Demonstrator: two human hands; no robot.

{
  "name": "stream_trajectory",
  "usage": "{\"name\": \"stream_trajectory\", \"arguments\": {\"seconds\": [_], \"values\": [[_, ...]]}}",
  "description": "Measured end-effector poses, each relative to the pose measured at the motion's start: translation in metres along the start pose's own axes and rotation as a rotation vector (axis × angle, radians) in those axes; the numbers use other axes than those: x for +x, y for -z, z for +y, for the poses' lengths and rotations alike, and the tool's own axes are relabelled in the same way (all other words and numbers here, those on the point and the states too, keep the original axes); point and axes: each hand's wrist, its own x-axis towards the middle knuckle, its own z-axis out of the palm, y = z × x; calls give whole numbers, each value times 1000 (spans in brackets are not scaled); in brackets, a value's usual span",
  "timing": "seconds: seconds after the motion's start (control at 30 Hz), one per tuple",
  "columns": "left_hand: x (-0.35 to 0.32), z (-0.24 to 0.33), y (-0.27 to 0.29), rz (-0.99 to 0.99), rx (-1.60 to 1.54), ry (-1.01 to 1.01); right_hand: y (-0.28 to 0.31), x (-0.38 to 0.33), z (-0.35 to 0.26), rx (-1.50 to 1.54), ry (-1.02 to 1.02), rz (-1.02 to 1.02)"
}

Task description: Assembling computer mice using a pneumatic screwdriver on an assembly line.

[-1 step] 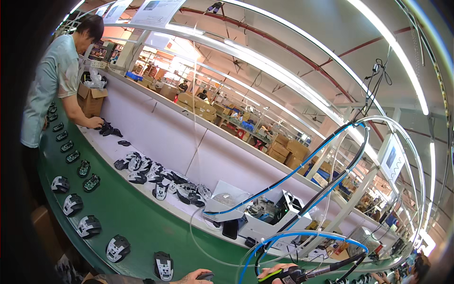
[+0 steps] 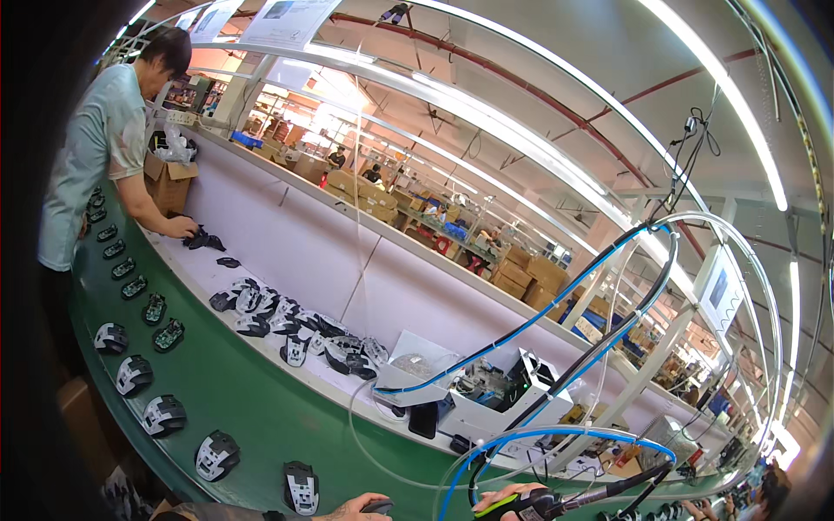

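At about 6 o'clock, at the very bottom edge, the left hand [image 2: 360, 508] was seen resting on a small dark mouse part [image 2: 379, 504]. Its fingers were curled over the part, but most of the hand was cut off, so how tightly the part was held could not be told. Just beside it, at about 5 o'clock, the right hand [image 2: 499, 501] was closed around a black power screwdriver [image 2: 556, 501] with a green bit on its handle. A blue hose [image 2: 556, 434] was looped up from the tool.

A half-built mouse [image 2: 301, 486] was lying on the green belt [image 2: 243, 408] at 7 o'clock, near the left hand. More mice were set in a row along the belt toward 9 o'clock. A pile of mouse shells [image 2: 295, 330] was heaped on the white shelf near the middle. At 10 o'clock, another worker [image 2: 95, 148] in a pale shirt was seen touching dark parts [image 2: 204, 239] on the shelf.
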Motion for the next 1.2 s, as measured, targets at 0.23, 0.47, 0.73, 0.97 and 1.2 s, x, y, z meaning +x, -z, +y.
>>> {"name": "stream_trajectory", "arguments": {"seconds": [0.23,0.47,0.73,0.97,1.2], "values": [[4,6,0,-1,1,-21,-2,3,-4,16,-13,-14],[5,2,11,-84,38,73,-2,-3,-2,31,-8,-21],[-5,17,-5,2,23,-25,-4,-5,0,47,-19,-54],[6,7,0,10,38,-74,-3,0,3,49,-48,-29],[3,7,1,-17,65,-59,-3,-1,1,43,-25,-50]]}}
